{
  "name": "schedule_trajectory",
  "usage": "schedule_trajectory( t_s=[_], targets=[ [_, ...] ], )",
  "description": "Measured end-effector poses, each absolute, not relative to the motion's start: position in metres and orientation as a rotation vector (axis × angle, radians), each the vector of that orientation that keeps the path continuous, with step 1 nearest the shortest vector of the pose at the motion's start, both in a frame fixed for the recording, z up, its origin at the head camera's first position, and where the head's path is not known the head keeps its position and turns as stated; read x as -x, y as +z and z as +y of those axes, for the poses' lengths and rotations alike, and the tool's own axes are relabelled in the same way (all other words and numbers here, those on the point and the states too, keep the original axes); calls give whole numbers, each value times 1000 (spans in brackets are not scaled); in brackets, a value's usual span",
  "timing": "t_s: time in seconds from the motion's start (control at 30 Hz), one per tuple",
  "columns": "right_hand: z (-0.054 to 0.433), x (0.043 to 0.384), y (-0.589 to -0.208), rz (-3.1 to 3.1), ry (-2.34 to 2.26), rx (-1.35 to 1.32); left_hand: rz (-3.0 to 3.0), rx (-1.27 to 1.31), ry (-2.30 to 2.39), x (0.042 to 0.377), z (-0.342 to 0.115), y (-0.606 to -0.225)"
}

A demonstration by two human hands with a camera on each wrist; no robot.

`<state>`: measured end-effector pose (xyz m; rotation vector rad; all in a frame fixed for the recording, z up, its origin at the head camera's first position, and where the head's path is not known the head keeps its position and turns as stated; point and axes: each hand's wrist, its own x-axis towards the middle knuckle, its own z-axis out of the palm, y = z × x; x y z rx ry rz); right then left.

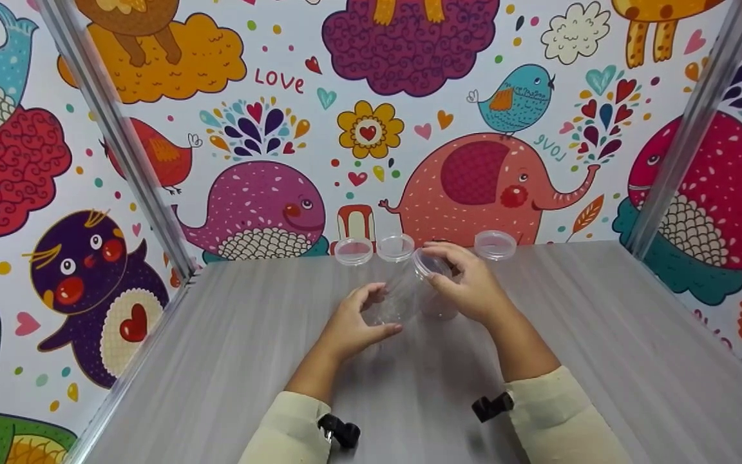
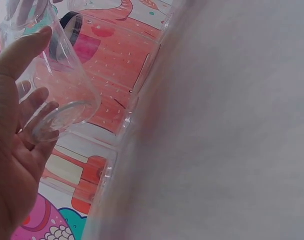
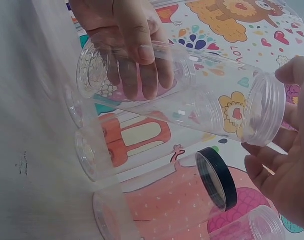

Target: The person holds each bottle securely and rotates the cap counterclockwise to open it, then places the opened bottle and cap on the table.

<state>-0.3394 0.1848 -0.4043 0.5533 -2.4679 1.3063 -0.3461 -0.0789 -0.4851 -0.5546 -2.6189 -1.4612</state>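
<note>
A clear plastic jar (image 3: 202, 107) is held tilted above the table, its ridged mouth end (image 3: 266, 110) up toward the right hand. My left hand (image 1: 353, 325) grips the lower part, thumb on the near side and fingers seen through the clear wall in the right wrist view. At the mouth end my right hand (image 1: 471, 283) pinches the rim between thumb and fingers. Behind the held jar stands another clear jar with a black ring-shaped lid (image 3: 217, 179); in the head view the right hand covers that lid.
Along the back of the grey table (image 1: 248, 361) stand more clear jars: one jar (image 1: 353, 251) at the left, a second jar (image 1: 395, 247) beside it, and a third jar (image 1: 495, 245) right of the hands. A printed wall (image 1: 371, 193) rises directly behind; metal posts (image 1: 120, 135) frame the sides.
</note>
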Motion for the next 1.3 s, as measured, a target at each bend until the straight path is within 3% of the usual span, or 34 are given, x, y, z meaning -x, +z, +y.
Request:
schedule_trajectory(
  t_s=[0.37, 0.83, 1.3],
  targets=[
    [186, 339, -405, -2421, 1333, -612, -2624, 553, -1472, 348, -78, -485],
    [184, 341, -402, -2570, 1217, -362, -2632, 549, -1467, 346, -77, -484],
    [184, 339, -403, -2534, 1273, -391, -2630, 537, -1466, 344, -78, -483]
  ],
)
